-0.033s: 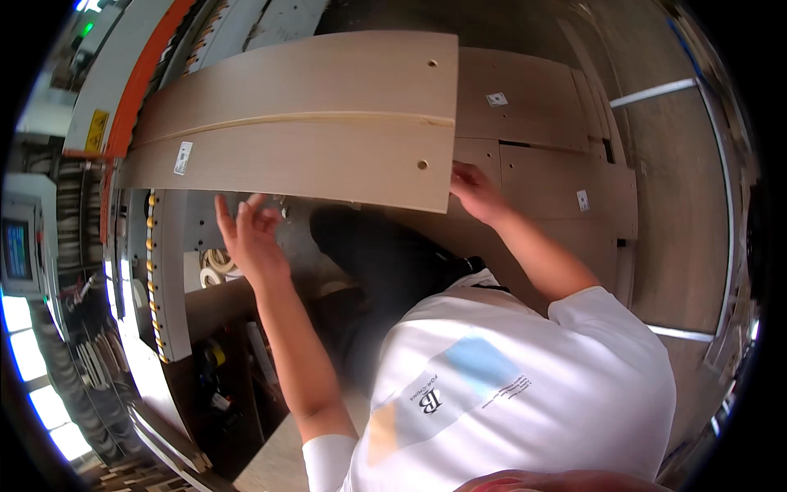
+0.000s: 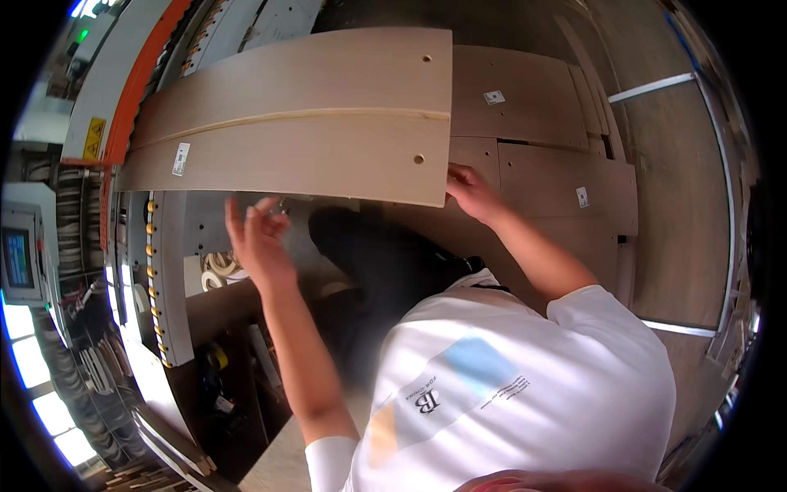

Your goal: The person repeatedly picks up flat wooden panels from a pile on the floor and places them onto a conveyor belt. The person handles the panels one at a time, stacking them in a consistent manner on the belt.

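A long brown board [image 2: 328,152] with a pale lengthwise seam, a white label and a round hole near each right corner reaches from the machine on the left across in front of me. My right hand [image 2: 475,195] is at its right end, near the close corner, with fingers curled against the end edge; some fingertips are hidden there. Just below the board's near edge, toward its left part, my left hand [image 2: 262,242] is raised with fingers spread, apart from the board and holding nothing.
On the left stands a machine with an orange strip [image 2: 135,90], a row of yellow rollers [image 2: 152,271] and a control screen [image 2: 16,254]. More brown panels [image 2: 541,176] lie stacked at the right, beyond the board's end. Rolls of pale edging tape [image 2: 217,271] sit below the rollers.
The board has shifted slightly left and away from me, with my right hand following at its end. My left hand has moved a little to the right.
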Demonstrator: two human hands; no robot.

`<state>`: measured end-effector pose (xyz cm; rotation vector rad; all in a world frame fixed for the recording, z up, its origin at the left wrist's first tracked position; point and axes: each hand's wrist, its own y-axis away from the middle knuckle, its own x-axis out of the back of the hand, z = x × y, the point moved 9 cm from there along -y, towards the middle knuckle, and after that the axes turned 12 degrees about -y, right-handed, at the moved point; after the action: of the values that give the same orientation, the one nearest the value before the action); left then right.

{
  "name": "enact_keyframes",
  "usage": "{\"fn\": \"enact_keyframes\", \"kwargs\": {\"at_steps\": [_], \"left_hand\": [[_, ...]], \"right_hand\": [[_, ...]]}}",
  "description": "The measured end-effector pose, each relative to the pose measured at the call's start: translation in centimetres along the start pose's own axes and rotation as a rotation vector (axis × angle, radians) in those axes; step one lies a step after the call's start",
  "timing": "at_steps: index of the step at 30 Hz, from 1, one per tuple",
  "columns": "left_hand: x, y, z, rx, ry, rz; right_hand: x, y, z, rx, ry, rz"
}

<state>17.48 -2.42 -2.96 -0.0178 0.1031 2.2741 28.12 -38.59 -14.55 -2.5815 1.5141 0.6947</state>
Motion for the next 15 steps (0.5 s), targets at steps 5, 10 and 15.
{"fn": "enact_keyframes", "kwargs": {"at_steps": [5,10,15], "left_hand": [[-3.6,5.3,-10.7,0.323,-0.116,-0.160],[-4.3,12.0,-18.3,0.407,-0.147,-0.153],[-3.8,11.2,-18.3,0.441,-0.094,-0.139]], "right_hand": [[10.3,-0.6,8.1,-0.334,-0.129,0.426],[25.7,-1.2,8.9,-0.142,-0.510,0.846],[32.2,-2.6,7.0,-0.041,-0.867,1.002]]}}
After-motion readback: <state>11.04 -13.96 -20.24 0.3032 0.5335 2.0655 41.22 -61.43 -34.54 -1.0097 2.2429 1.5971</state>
